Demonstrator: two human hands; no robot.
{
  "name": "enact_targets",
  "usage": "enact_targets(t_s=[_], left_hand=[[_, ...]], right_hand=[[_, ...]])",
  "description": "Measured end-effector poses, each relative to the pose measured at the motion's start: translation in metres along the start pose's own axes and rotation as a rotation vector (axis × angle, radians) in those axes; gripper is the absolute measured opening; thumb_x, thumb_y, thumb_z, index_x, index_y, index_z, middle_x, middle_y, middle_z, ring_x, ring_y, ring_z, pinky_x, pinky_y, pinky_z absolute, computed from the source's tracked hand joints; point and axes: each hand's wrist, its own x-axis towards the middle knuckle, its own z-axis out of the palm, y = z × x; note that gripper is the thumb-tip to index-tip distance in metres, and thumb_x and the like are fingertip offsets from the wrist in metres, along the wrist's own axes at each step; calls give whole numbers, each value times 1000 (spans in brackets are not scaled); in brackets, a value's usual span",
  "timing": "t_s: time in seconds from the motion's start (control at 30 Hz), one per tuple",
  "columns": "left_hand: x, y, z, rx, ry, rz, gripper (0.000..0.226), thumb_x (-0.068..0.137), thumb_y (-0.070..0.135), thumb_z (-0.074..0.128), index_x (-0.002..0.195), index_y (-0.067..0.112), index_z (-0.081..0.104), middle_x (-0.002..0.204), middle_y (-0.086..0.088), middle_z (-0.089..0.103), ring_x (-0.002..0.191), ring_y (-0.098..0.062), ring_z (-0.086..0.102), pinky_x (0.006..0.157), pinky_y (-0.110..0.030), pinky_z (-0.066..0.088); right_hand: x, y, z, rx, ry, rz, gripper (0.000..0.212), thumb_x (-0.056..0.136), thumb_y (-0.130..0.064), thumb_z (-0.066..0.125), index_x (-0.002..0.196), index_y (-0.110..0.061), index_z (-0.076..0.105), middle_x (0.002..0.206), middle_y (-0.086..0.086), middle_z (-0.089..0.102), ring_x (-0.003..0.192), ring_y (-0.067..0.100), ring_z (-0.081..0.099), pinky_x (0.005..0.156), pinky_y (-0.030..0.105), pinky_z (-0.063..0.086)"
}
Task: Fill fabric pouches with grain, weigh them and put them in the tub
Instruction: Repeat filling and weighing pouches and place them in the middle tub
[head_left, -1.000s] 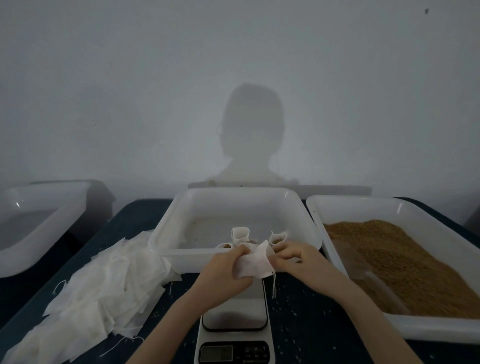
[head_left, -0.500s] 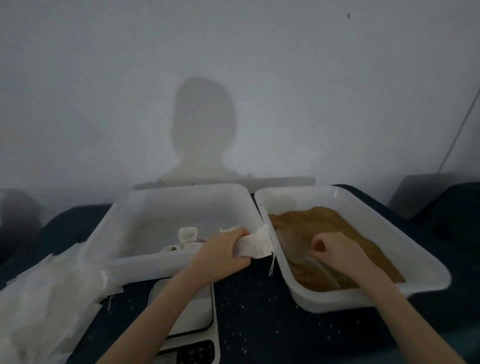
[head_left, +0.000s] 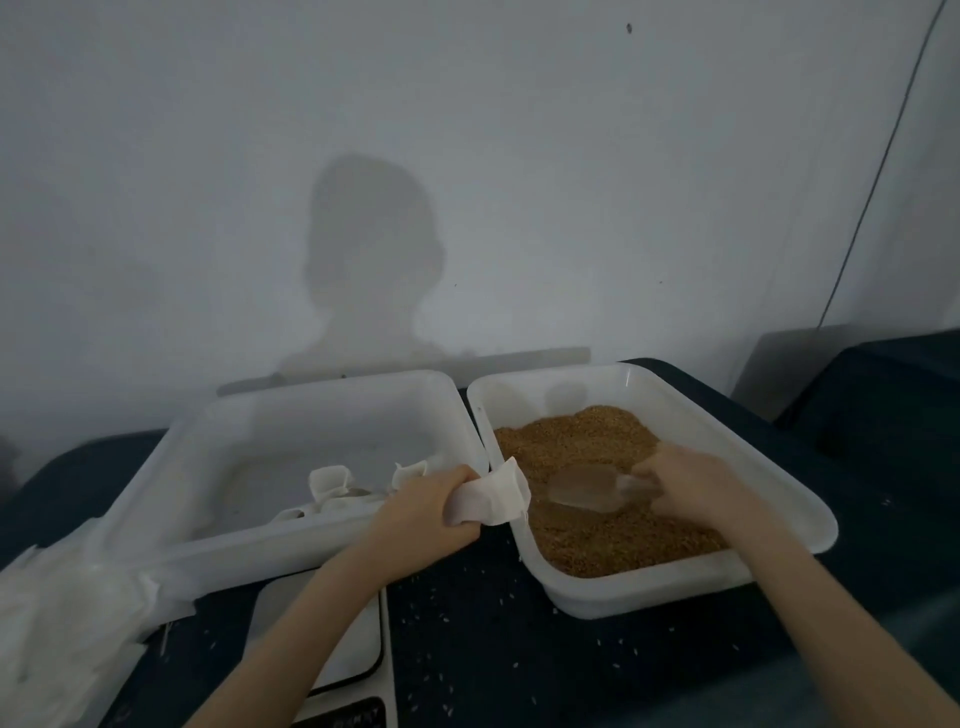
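Observation:
My left hand (head_left: 428, 506) grips a white fabric pouch (head_left: 496, 496), its open mouth held over the near left edge of the grain tray (head_left: 691, 587). Brown grain (head_left: 587, 441) fills that tray. My right hand (head_left: 685, 480) holds the handle of a clear plastic scoop (head_left: 584, 486) whose bowl lies on the grain, pointing toward the pouch. The white tub (head_left: 218, 545) in the middle holds a few filled pouches (head_left: 327, 480) near its front. A digital scale (head_left: 337, 654) sits in front of the tub, partly under my left forearm.
A heap of empty white pouches (head_left: 57, 629) lies at the lower left on the dark table (head_left: 545, 654). Loose grains are scattered on the table between scale and tray. A wall stands close behind the tubs. A dark object (head_left: 893, 395) sits at the far right.
My right hand left the pouch, reached into the grain tray and took hold of the scoop. My left hand carried the pouch right to the tray's edge. The view swung right.

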Motion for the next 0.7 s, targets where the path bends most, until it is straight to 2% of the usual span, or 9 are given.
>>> enact_targets(t_s=[0.1, 0.23, 0.27, 0.33, 0.37, 0.43, 0.5, 0.6, 0.7], left_hand=[[0, -1, -1, 1, 5, -10, 20, 82, 20, 61, 102, 23, 60, 85, 6, 62, 76, -5, 58, 68, -26, 49], [0, 0, 1, 15, -4, 7, 16, 82, 23, 60, 96, 29, 56, 81, 11, 60, 73, 0, 57, 62, -16, 43], [0, 0, 1, 17, -5, 10, 15, 82, 23, 60, 94, 31, 55, 79, 12, 58, 72, 1, 56, 60, -14, 41], [-1, 1, 1, 24, -5, 12, 16, 82, 24, 60, 95, 32, 54, 79, 14, 57, 72, 3, 54, 59, -12, 37], [-1, 1, 1, 28, -4, 14, 16, 82, 24, 60, 95, 32, 54, 79, 15, 56, 72, 4, 54, 59, -12, 35], [-2, 0, 0, 32, -1, 11, 17, 82, 24, 61, 96, 31, 55, 81, 15, 56, 73, 2, 54, 59, -12, 35], [-3, -1, 0, 24, 1, 2, 18, 82, 23, 61, 99, 29, 56, 82, 14, 57, 72, 2, 54, 59, -11, 37], [-5, -2, 1, 11, 2, -5, 20, 82, 24, 61, 102, 28, 57, 84, 14, 58, 73, 2, 56, 60, -12, 39], [-6, -5, 0, 12, 6, -3, 21, 83, 25, 61, 104, 27, 57, 87, 12, 58, 77, -1, 56, 63, -16, 40]], right_hand=[[-4, 17, -13, 3, -19, 68, 32, 87, -17, 59, 108, -41, 67, 85, -18, 59, 75, 4, 57, 54, 18, 37], [-9, 29, -23, 56, -78, 1, 12, 87, -38, 64, 92, -48, 68, 73, -23, 58, 69, -3, 55, 52, 16, 33], [-10, 30, -25, 87, -117, -17, 14, 85, -35, 66, 91, -48, 69, 73, -24, 61, 69, -3, 57, 54, 15, 37], [-9, 30, -25, 123, -199, -50, 39, 79, -10, 66, 96, -45, 71, 83, -22, 66, 74, -2, 59, 59, 16, 47], [-8, 29, -23, 138, -232, -71, 52, 74, 1, 61, 101, -42, 71, 86, -21, 66, 74, -2, 58, 59, 14, 48], [-5, 26, -17, 205, -280, -126, 59, 69, 7, 57, 105, -36, 72, 81, -23, 64, 71, -5, 55, 55, 9, 42], [-4, 26, -11, 287, -303, -162, 57, 69, 8, 58, 107, -32, 72, 77, -24, 63, 72, -6, 54, 61, 9, 40], [-4, 33, -4, 372, -324, -180, 54, 70, 6, 57, 107, -30, 72, 85, -21, 64, 72, -8, 53, 67, 12, 39], [-6, 41, 1, 464, -323, -187, 52, 73, 4, 57, 109, -30, 72, 102, -16, 67, 94, 1, 55, 87, 23, 42]])
